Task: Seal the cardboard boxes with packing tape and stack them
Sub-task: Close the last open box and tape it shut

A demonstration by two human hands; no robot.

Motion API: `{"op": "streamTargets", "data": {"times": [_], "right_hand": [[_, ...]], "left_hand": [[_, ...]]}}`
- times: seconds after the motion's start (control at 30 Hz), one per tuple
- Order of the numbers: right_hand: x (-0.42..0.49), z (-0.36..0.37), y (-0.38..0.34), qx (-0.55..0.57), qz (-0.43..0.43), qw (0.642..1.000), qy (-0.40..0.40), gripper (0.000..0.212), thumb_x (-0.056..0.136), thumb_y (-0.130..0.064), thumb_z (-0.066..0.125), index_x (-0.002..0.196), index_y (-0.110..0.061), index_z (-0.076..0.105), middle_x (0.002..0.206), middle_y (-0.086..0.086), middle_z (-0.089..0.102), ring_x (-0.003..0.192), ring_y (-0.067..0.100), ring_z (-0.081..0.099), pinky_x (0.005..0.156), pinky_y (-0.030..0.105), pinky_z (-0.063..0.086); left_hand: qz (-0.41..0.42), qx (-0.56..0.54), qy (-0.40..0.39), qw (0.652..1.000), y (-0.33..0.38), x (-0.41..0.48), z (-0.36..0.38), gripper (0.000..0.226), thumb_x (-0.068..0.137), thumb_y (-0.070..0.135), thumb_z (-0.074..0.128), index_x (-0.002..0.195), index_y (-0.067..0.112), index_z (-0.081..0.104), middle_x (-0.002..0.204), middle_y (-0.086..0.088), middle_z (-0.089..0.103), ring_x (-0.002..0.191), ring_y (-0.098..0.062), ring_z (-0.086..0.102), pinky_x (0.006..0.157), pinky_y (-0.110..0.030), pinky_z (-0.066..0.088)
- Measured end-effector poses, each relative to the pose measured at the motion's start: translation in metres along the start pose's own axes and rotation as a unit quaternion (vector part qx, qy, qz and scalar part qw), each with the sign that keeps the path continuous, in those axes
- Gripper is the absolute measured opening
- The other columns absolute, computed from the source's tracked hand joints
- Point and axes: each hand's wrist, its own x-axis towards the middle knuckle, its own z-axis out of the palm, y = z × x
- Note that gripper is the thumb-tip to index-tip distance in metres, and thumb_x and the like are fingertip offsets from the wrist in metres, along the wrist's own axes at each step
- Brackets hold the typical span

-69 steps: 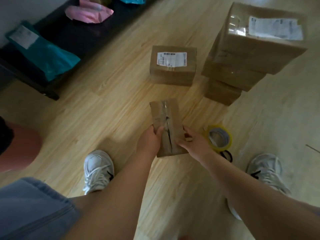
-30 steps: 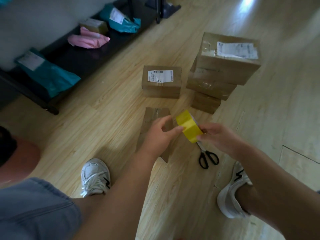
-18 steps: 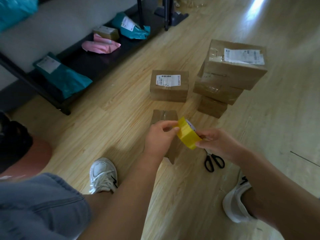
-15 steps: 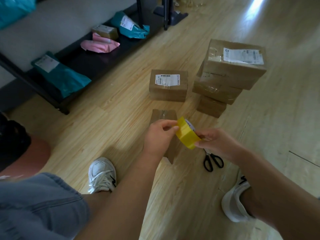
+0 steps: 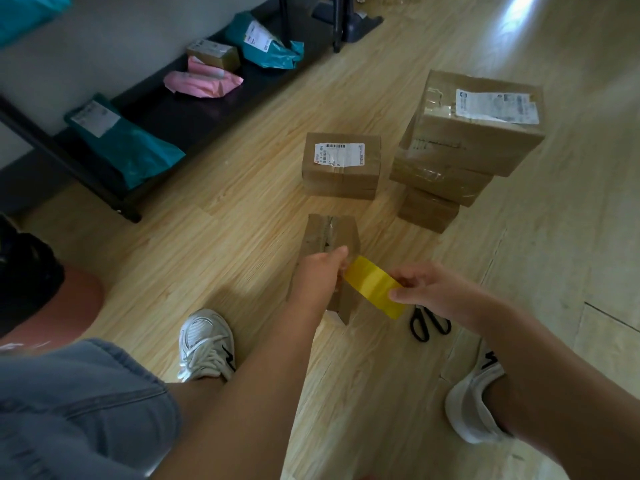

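The wooden floor (image 5: 242,220) fills the view, with a low black shelf (image 5: 180,116) along the far left carrying teal and pink mailers. At the far right stands a stack of 3 boxes (image 5: 478,140), the largest on top with a white label. Just left of it sits 1 labelled box (image 5: 341,174), alone on the floor. Neither has moved over the last 2.3 s.

Nearer, in the middle, lies the small box (image 5: 329,233), its top seam rough and partly hidden by the arms. 2.3 s ago both hands were on this box; now neither touches it.

The left hand (image 5: 317,278) is seen from the back, its fingers curled in and pinching at the left end of the tape roll (image 5: 372,285). The right hand (image 5: 436,294) grips the roll's right end between thumb and fingers. The yellow roll is held above the small box; 2.3 s ago it lay on the floor to the right. Since 0.5 s ago it has turned so only its yellow band shows, not its core.

The black scissors (image 5: 427,325), then under the roll, now lie in plain sight on the floor, near right.
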Motion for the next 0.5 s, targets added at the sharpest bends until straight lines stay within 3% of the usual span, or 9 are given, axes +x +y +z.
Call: {"op": "streamTargets", "data": {"times": [0.07, 0.17, 0.27, 0.33, 0.43, 0.5], "right_hand": [[-0.002, -0.001, -0.004, 0.019, 0.005, 1.000, -0.014, 0.021, 0.095, -0.020, 0.065, 0.115, -0.025, 0.072, 0.102, -0.006, 0.075, 0.100, 0.011, 0.070, 0.101, 0.039, 0.051], [-0.003, -0.002, -0.009, 0.026, 0.001, 0.999, -0.028, 0.020, 0.096, -0.032, 0.065, 0.113, -0.026, 0.071, 0.100, -0.006, 0.075, 0.097, 0.009, 0.070, 0.093, 0.034, 0.051], [0.000, 0.001, -0.014, -0.033, -0.007, 0.999, -0.013, 0.035, 0.087, -0.057, 0.064, 0.100, -0.026, 0.072, 0.086, 0.002, 0.071, 0.078, 0.017, 0.067, 0.079, 0.045, 0.053], [0.007, 0.003, -0.017, -0.034, -0.014, 0.999, 0.016, 0.036, 0.088, -0.055, 0.065, 0.087, -0.020, 0.070, 0.067, 0.002, 0.059, 0.059, 0.013, 0.052, 0.061, 0.043, 0.043], [0.020, 0.005, -0.023, -0.098, -0.009, 0.993, 0.071, 0.037, 0.094, -0.046, 0.062, 0.069, -0.019, 0.056, 0.060, -0.005, 0.046, 0.054, 0.009, 0.042, 0.057, 0.031, 0.034], [0.028, 0.006, -0.021, -0.139, 0.007, 0.986, 0.096, 0.044, 0.093, -0.052, 0.059, 0.066, -0.019, 0.051, 0.059, -0.003, 0.045, 0.053, 0.012, 0.041, 0.054, 0.030, 0.033]], "left_hand": [[-0.010, -0.012, -0.021, 1.000, -0.005, 0.000, -0.003, 0.028, 0.087, 0.038, 0.072, 0.079, 0.011, 0.067, 0.084, -0.005, 0.070, 0.077, -0.018, 0.065, 0.081, -0.036, 0.056], [-0.023, -0.070, -0.026, 0.997, -0.008, 0.001, -0.006, 0.016, 0.088, 0.022, 0.074, 0.078, 0.011, 0.067, 0.082, -0.003, 0.067, 0.074, -0.015, 0.062, 0.071, -0.028, 0.054], [0.002, -0.054, 0.034, 0.998, -0.008, 0.001, -0.002, 0.017, 0.087, 0.020, 0.075, 0.072, 0.015, 0.067, 0.076, -0.001, 0.067, 0.072, -0.014, 0.060, 0.070, -0.028, 0.050], [0.020, -0.042, 0.078, 0.996, -0.006, 0.000, 0.000, 0.016, 0.087, 0.022, 0.074, 0.074, 0.015, 0.069, 0.075, 0.000, 0.067, 0.072, -0.014, 0.060, 0.072, -0.031, 0.050], [0.042, -0.071, 0.135, 0.987, 0.002, 0.004, -0.005, 0.014, 0.087, 0.023, 0.074, 0.077, 0.012, 0.071, 0.072, 0.005, 0.067, 0.070, -0.011, 0.061, 0.068, -0.025, 0.051], [0.051, -0.080, 0.142, 0.985, 0.010, 0.009, -0.010, 0.017, 0.087, 0.023, 0.074, 0.073, 0.015, 0.070, 0.069, 0.008, 0.066, 0.065, -0.005, 0.059, 0.063, -0.018, 0.047]]}}
